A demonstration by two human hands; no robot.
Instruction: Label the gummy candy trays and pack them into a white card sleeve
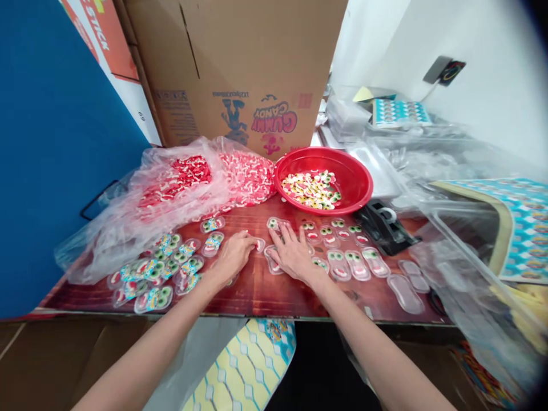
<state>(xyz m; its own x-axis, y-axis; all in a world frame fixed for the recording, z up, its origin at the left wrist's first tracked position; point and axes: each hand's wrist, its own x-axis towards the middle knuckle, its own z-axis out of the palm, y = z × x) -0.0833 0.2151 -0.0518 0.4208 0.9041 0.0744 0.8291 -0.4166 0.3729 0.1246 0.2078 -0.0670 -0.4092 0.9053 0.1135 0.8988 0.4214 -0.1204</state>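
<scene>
My left hand point(233, 255) rests on the brown table point(257, 294) with its fingers curled, the fingertips pinching a small clear blister tray point(259, 244). My right hand point(293, 251) lies flat, fingers spread, pressing on other clear trays point(272, 261). Just beyond the hands stands a red bowl point(342, 162) of eyeball gummies point(311, 190). Filled trays with eyes and red mouths point(357, 265) lie in rows to the right. A pile of sealed, stickered packs point(160, 268) lies to the left.
A plastic bag of red and white gummies point(188, 180) sits at the back left before a large cardboard candy box point(240, 74). A black tape dispenser point(383, 225), empty trays point(405, 294), clear plastic sheeting point(462, 257) and sticker sheets point(528, 228) crowd the right.
</scene>
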